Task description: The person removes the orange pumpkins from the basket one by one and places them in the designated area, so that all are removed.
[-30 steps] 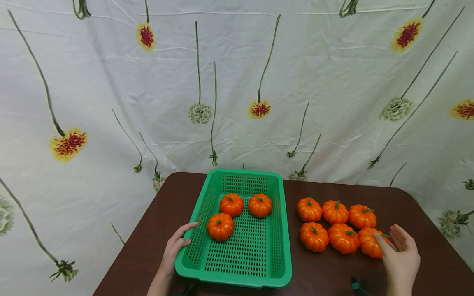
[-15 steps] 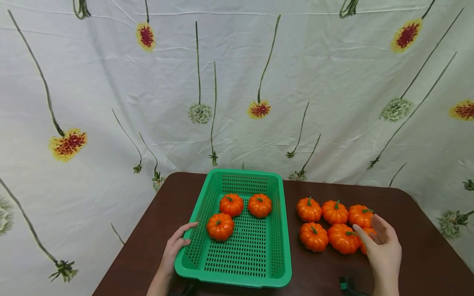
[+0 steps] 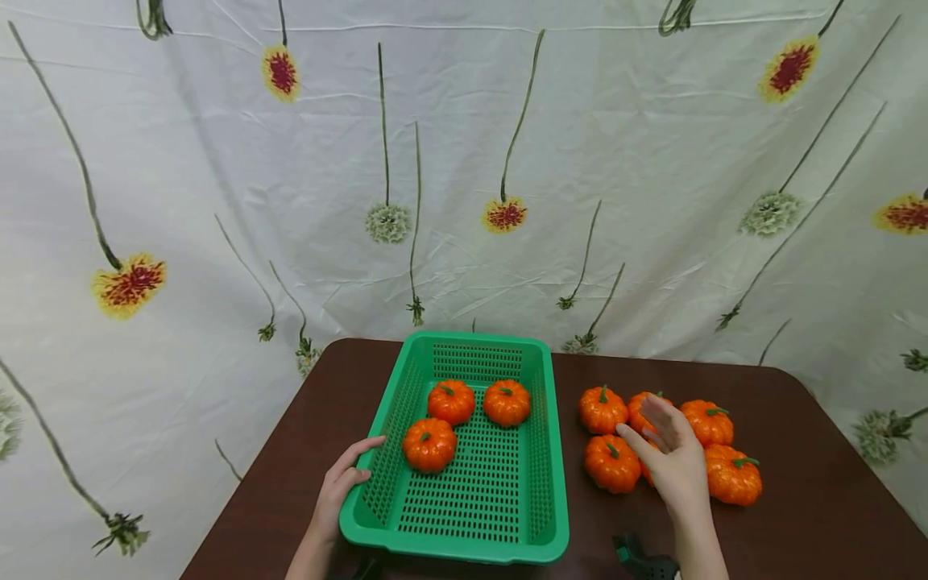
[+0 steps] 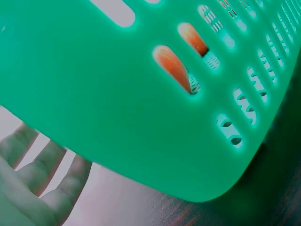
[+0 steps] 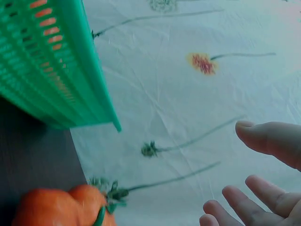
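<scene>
In the head view, my left hand point(image 3: 337, 487) holds the left rim of a green plastic basket point(image 3: 561, 491). The left wrist view shows several fingers point(image 4: 70, 186) meeting the basket's edge, their tips hidden. Inside the basket lie three small orange pumpkins: one at the back left point(image 3: 451, 402), one at the back right point(image 3: 507, 403) and one farther forward point(image 3: 429, 445). My right hand point(image 3: 677, 463), thumb and fingers spread and holding nothing, is over the group of pumpkins on the right. It partly covers a back pumpkin point(image 3: 638, 415) and mostly hides a front one.
The other pumpkins of that group stand in two rows on the dark brown table point(image 3: 812, 451): two nearest the basket point(image 3: 602, 410) point(image 3: 612, 464), two at the right point(image 3: 706, 422) point(image 3: 734, 475). A flowered white cloth point(image 3: 449, 161) hangs behind the table.
My right hand has moved left, from the rightmost front pumpkin to over the middle of the group, with its fingers still spread. The left hand and the basket stay in place.
</scene>
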